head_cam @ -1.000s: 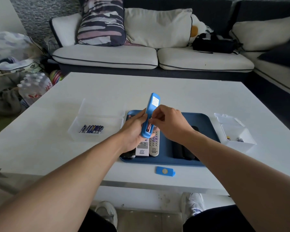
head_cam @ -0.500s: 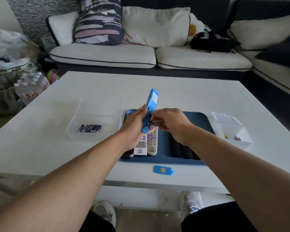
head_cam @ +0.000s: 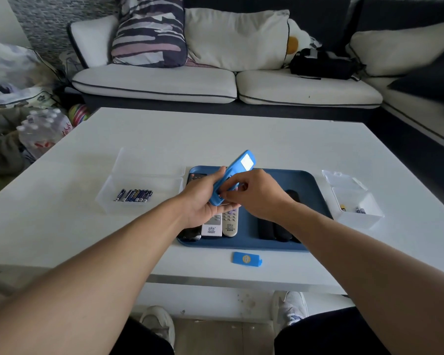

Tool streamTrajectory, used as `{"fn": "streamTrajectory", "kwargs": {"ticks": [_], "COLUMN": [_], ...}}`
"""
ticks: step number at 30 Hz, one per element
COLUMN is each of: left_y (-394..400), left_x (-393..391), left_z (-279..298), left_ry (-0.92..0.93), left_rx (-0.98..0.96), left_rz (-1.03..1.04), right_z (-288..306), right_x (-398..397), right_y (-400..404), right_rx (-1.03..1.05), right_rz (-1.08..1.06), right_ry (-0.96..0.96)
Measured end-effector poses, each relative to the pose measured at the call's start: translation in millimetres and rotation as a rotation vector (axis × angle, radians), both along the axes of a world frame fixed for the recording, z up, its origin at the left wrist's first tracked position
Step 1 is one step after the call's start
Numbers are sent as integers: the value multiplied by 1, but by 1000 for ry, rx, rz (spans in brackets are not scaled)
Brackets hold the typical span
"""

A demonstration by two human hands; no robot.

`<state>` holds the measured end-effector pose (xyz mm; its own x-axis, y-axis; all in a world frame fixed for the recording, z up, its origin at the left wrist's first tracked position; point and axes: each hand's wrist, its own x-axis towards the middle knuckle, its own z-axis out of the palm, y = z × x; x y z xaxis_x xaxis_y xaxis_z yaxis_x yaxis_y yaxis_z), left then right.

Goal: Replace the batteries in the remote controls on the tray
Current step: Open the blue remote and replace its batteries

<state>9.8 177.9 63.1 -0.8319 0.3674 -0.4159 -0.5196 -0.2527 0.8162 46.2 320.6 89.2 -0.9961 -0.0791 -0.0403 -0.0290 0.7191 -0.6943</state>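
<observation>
Above the blue tray [head_cam: 305, 180], my left hand [head_cam: 203, 201] grips the lower end of a blue remote [head_cam: 237, 169], its back facing me and its top tilted up to the right. My right hand [head_cam: 254, 196] has its fingertips curled in at the remote's open battery bay; what they pinch is hidden. The remote's blue battery cover [head_cam: 247, 259] lies on the table in front of the tray. On the tray lie a white remote [head_cam: 212, 226], a beige remote [head_cam: 230, 221] and black remotes [head_cam: 274, 229].
A clear box [head_cam: 139, 196] with several batteries sits left of the tray. A smaller clear box [head_cam: 356, 208] with a few batteries stands at the right, lid open. The white table [head_cam: 87, 226] ends close to my knees. A sofa runs behind.
The blue remote has tipped from nearly upright to leaning right. My right hand's fingers have moved lower onto its battery bay. The view has shifted slightly.
</observation>
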Motion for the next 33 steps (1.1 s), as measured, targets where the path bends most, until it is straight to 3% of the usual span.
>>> {"fn": "streamTrajectory", "kwargs": {"ticks": [7, 12, 19, 28, 33], "left_y": [0, 1, 6, 3, 3], "left_x": [1, 0, 2, 1, 1], "left_z": [-2, -2, -1, 4, 1], "left_ry": [-24, -22, -77, -98, -63], "left_rx": [-7, -2, -7, -13, -31], "left_rz": [-72, -84, -18, 7, 34], "right_z": [-1, 6, 5, 2, 3], "right_x": [-2, 2, 7, 2, -9], "right_y": [7, 6, 3, 18, 26], "right_rx": [115, 305, 467, 424, 15], "right_rz": [68, 82, 133, 244, 55], "right_ry": [56, 91, 226, 166, 247]}}
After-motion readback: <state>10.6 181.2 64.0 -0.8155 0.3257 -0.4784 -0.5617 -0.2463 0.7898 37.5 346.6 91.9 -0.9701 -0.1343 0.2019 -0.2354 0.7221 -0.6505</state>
